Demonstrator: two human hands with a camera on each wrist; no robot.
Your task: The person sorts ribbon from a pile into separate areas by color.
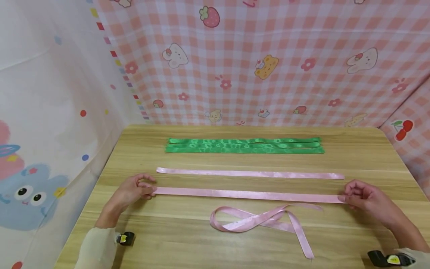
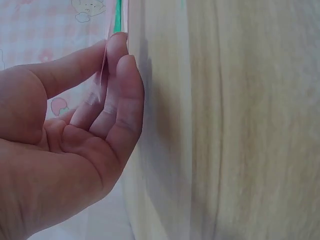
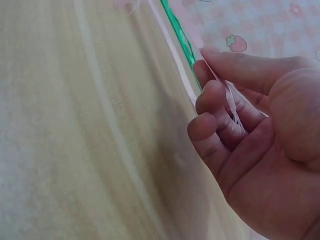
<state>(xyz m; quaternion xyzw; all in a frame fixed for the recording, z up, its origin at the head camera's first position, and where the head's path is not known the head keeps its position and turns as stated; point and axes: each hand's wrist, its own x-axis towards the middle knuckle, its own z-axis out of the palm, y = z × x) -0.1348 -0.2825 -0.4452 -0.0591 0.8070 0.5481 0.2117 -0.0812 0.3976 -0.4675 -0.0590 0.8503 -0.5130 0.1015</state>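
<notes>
A pink ribbon (image 1: 248, 194) is stretched straight between both hands, close over the table. My left hand (image 1: 136, 189) pinches its left end between thumb and fingers. At the other end, my right hand (image 1: 366, 200) pinches the ribbon, and in the right wrist view its frayed tip (image 3: 235, 112) sticks out past the thumb. Just behind lies a second pink ribbon (image 1: 250, 174), flat and nearly parallel. Nearer the front edge, a loose pink ribbon (image 1: 248, 223) lies in crossed loops, one tail pointing toward the front right.
Several green ribbons (image 1: 243, 145) lie side by side toward the back of the wooden table (image 1: 188, 244). A pink checked curtain (image 1: 248, 41) hangs behind the table, and a white printed cloth (image 1: 50, 93) hangs along the left.
</notes>
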